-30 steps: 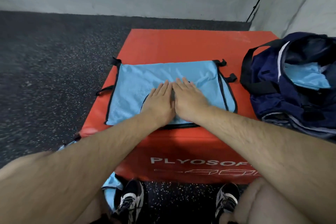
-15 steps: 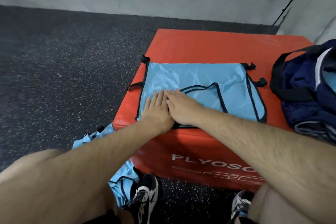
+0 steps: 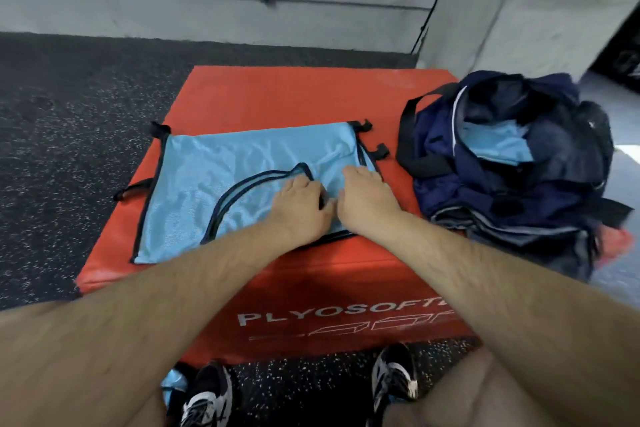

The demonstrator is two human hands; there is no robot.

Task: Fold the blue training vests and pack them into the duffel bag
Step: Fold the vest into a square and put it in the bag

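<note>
The blue vest (image 3: 214, 177) lies spread flat on the red padded worktop (image 3: 277, 97), its black-trimmed neckline curving across the middle and short black straps sticking out at its left and right edges. Both hands sit close together on the right part of the vest, near its front edge. The left hand (image 3: 301, 201) has its fingers bent down at the neckline trim, and the right hand (image 3: 367, 198) has its fingers bent down on the cloth just beside the right edge. I cannot tell whether either hand pinches the fabric or only presses on it. At the right end of the worktop, near the vest but apart from it, stands the navy duffel bag (image 3: 450, 191), open at the top, with light blue cloth (image 3: 498, 146) showing inside. White lettering reading PLYOSOFT runs along the worktop's front face. Below, two black-and-white shoes (image 3: 207, 399) stand on the dark speckled floor (image 3: 69, 114), and a bit of blue fabric (image 3: 171, 388) lies beside the left one.
</note>
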